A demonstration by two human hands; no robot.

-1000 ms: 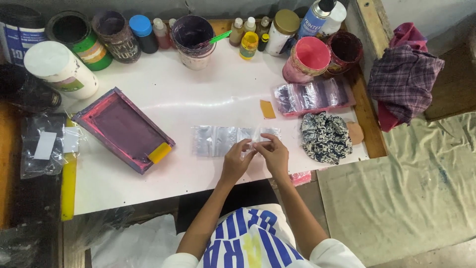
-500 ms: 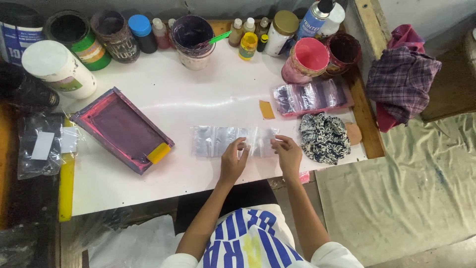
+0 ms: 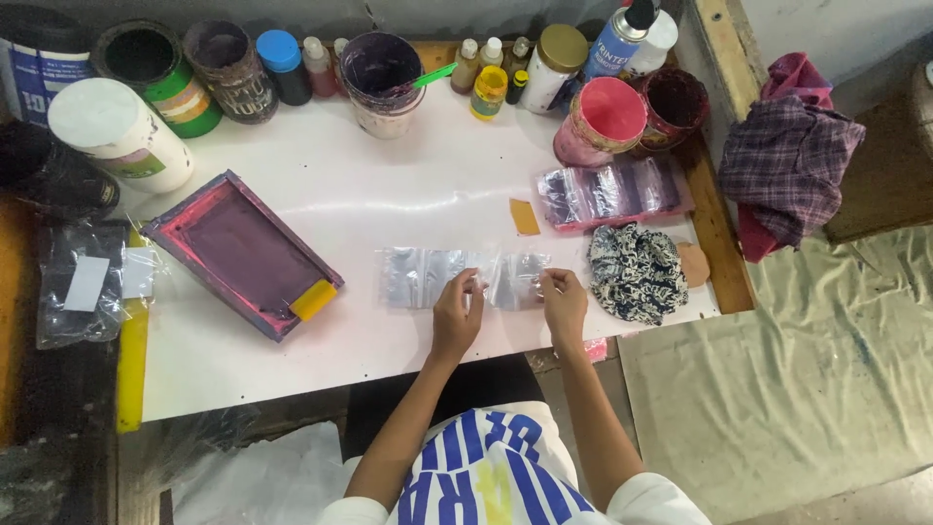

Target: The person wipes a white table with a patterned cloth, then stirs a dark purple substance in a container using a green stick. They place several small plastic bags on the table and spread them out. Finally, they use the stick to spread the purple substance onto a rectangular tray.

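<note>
Head view: left hand (image 3: 457, 316) and right hand (image 3: 564, 303) each pinch an edge of a small clear plastic bag (image 3: 517, 280), flat on the white tabletop (image 3: 408, 194). Patterned cloth (image 3: 637, 272) at three o'clock, printing frame (image 3: 243, 253) at nine.

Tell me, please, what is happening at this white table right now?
A person seated at the white table has both hands on a row of small clear plastic bags lying flat in front of them. The left hand and the right hand each pinch an edge of one bag near the right end of the row. A pink-stained printing screen with a yellow-handled squeegee lies to the left, a patterned cloth to the right, and paint pots line the far edge.
</note>
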